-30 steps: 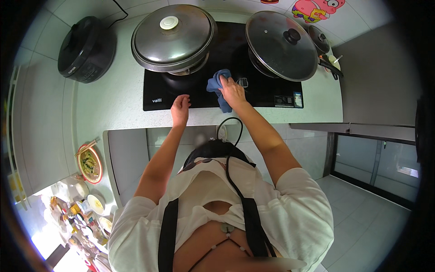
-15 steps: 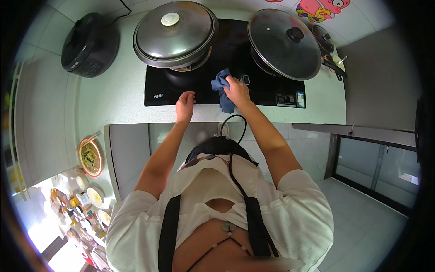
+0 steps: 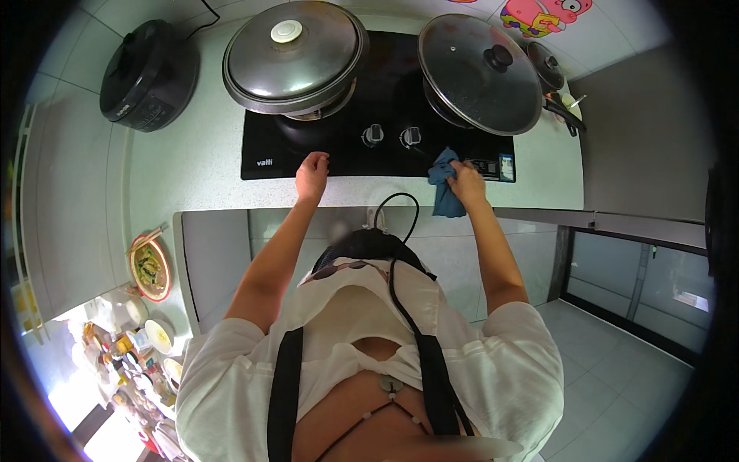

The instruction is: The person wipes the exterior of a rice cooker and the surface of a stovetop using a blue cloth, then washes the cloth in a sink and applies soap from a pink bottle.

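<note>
Pale tiles lined the wall (image 3: pixel 623 31) behind a speckled white counter (image 3: pixel 185 162), with a pink cartoon sticker (image 3: pixel 543 17) toward the right. Set into that counter was a black cooktop (image 3: pixel 285 142), bearing a lidded steel pan (image 3: pixel 296 61) on the left and a pan under a see-through lid (image 3: pixel 481 77) on the right, its dark handle (image 3: pixel 566 114) pointing off to the right.

I had a blue cloth (image 3: pixel 444 186) bunched in my right hand (image 3: pixel 466 185), pinched between thumb and fingers at the cooktop's front right; its lower end hung past the counter's front edge. My left hand (image 3: pixel 311 178) was at the cooktop's front edge, well apart from the cloth, its fingers curled in together; I couldn't tell whether it touched the glass. Between and beyond my hands were two control knobs (image 3: pixel 373 135).

Over on the left stood a dark rice cooker (image 3: pixel 146 85), and nearer me a red-rimmed dish (image 3: pixel 158 299) of food with chopsticks (image 3: pixel 146 239) across its rim.
</note>
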The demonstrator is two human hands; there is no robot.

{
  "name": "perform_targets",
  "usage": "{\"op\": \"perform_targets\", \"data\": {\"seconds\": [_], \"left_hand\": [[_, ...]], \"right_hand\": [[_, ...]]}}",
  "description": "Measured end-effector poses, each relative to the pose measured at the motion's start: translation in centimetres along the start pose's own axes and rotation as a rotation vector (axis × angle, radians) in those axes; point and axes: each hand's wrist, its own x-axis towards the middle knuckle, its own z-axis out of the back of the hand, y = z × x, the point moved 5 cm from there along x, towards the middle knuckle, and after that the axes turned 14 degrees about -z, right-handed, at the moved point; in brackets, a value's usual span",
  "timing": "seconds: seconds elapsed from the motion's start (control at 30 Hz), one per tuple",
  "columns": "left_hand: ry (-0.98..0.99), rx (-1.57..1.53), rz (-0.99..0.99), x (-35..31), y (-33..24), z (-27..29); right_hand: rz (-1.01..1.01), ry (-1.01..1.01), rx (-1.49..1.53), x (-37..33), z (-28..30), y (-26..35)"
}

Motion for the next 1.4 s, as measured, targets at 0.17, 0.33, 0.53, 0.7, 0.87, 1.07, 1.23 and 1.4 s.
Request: {"op": "perform_targets", "data": {"seconds": [0.17, 0.33, 0.53, 0.7, 0.87, 1.07, 1.23, 1.4], "left_hand": [[-0.027, 0.126, -0.073, 0.1, 0.7, -0.5], [0.027, 0.034, -0.008, 0.2, 0.1, 0.1], [-0.001, 0.001, -0.005, -0.3, 0.1, 0.3], [-0.018, 0.017, -0.012, -0.2, 0.6, 0.2], [-0.001, 0.068, 0.062, -0.1, -0.5, 0.3], [-0.019, 0.106, 0.056, 0.1, 0.1, 0.2], [-0.004, 0.16, 0.051, 0.2, 0.2, 0.1], [-0.014, 0.207, -0.019, 0.3, 1.2, 0.1]], "right_hand": [[0.17, -0.236, 0.405, 1.9, 0.7, 1.4], [0.196, -0.101, 0.352, 4.3, 0.1, 6.5], [0.232, 0.325, 0.259, 8.7, -1.9, 6.9], [0.192, 0.252, 0.23, 9.7, -2.6, 6.8], [0.101, 0.134, 0.26, 9.5, -3.0, 6.6], [0.14, 0.181, 0.239, 8.3, -2.1, 7.2], [0.061, -0.008, 0.22, 8.9, -2.6, 7.4], [-0.079, -0.055, -0.14, 6.8, -0.3, 11.6]]}}
